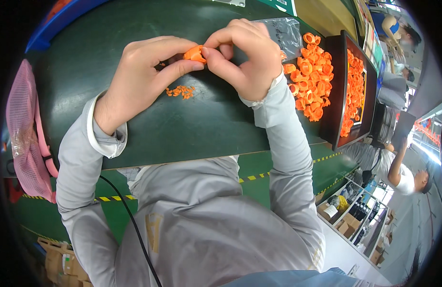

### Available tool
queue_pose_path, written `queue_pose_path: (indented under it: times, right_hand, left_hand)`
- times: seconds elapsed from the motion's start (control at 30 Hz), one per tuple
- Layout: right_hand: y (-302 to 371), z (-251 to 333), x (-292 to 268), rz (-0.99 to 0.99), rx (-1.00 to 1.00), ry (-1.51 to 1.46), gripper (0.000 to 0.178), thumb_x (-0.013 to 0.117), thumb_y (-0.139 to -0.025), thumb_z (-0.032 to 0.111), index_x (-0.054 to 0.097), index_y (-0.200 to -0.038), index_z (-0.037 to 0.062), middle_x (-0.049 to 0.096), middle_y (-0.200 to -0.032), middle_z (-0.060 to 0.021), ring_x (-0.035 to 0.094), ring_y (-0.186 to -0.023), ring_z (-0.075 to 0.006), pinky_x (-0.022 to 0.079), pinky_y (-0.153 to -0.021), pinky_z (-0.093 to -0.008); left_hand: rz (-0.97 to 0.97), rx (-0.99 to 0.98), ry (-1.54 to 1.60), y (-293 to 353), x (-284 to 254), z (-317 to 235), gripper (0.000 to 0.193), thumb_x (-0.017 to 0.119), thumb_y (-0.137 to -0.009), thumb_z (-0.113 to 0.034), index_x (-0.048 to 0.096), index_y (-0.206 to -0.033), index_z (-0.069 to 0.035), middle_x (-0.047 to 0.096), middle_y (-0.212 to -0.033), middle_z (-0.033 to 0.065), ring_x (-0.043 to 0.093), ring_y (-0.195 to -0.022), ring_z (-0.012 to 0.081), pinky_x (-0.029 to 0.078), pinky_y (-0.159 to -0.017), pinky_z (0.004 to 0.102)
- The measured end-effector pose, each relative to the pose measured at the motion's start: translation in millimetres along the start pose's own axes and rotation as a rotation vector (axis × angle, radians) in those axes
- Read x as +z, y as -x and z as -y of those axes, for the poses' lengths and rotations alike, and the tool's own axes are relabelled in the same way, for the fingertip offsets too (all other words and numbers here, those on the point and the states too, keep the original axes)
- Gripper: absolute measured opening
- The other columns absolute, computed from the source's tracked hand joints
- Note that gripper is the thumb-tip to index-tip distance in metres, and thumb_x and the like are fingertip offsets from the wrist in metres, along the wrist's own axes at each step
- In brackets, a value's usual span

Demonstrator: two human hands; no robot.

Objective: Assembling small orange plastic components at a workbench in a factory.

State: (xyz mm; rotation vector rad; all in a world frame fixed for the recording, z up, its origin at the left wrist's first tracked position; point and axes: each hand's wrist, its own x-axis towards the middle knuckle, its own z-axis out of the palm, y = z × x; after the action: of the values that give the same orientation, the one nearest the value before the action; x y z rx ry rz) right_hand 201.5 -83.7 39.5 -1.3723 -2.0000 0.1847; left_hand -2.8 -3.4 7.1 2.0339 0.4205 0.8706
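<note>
Over the dark green tabletop, my left hand [143, 71] pinches a small, hollow orange plastic part [195, 54] between thumb and fingers. My right hand [247, 57] meets it from the other side, thumb and forefinger closed on the part's right edge. Anything tiny between those right fingertips is too small to make out. Below the hands lies a little pile of orange plastic scraps [181, 91]. A large heap of similar orange parts [313, 76] spreads to the right of my right wrist.
Beyond the heap stands a dark tray [337, 91] holding more orange parts. A clear plastic bag [281, 34] lies behind my right hand. At the left edge is a pink mesh bag [23, 115]; a blue bin [58, 24] is at the far left. Other people are in the right background.
</note>
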Motion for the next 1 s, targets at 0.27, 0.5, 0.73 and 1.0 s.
queue_pose_path:
  times: [0.27,0.5,0.73,1.0]
  right_hand:
    - [4,1,14,-0.054,0.276,-0.483,0.013,0.075,-0.085,0.000,0.072,-0.098,0.0002,0.070,-0.087,-0.0060,0.065,-0.080,-0.0116,0.052,-0.076,-0.0280]
    - [6,0,7,-0.118,0.024,-0.181,0.013,0.077,-0.079,0.000,0.076,-0.091,0.0025,0.073,-0.087,-0.0086,0.069,-0.080,-0.0201,0.052,-0.081,-0.0311]
    - [5,-2,14,-0.132,-0.309,0.213,0.025,0.081,-0.066,0.004,0.073,-0.087,0.0120,0.070,-0.083,0.0022,0.065,-0.071,-0.0137,0.040,-0.077,-0.0329]
    - [5,-7,13,-0.072,-0.374,0.258,0.028,0.083,-0.069,0.007,0.074,-0.095,0.0099,0.070,-0.090,0.0007,0.065,-0.076,-0.0161,0.041,-0.078,-0.0334]
  left_hand:
    - [-0.058,0.210,-0.148,-2,1,4,0.021,0.078,-0.082,-0.003,0.071,-0.102,0.002,0.069,-0.083,0.0109,0.062,-0.070,0.0266,0.050,-0.063,0.0339]
    - [-0.011,0.168,-0.077,-2,0,-3,0.022,0.077,-0.083,-0.002,0.070,-0.103,0.004,0.066,-0.082,0.0112,0.060,-0.069,0.0248,0.049,-0.062,0.0339]
    - [0.051,0.115,0.027,-2,-2,2,0.016,0.073,-0.079,-0.001,0.070,-0.094,0.004,0.062,-0.072,0.0104,0.054,-0.060,0.0194,0.043,-0.054,0.0312]
    - [0.006,-0.026,-0.057,-1,0,-8,0.008,0.070,-0.079,0.002,0.071,-0.085,0.005,0.060,-0.066,0.0103,0.054,-0.054,0.0167,0.043,-0.051,0.0291]
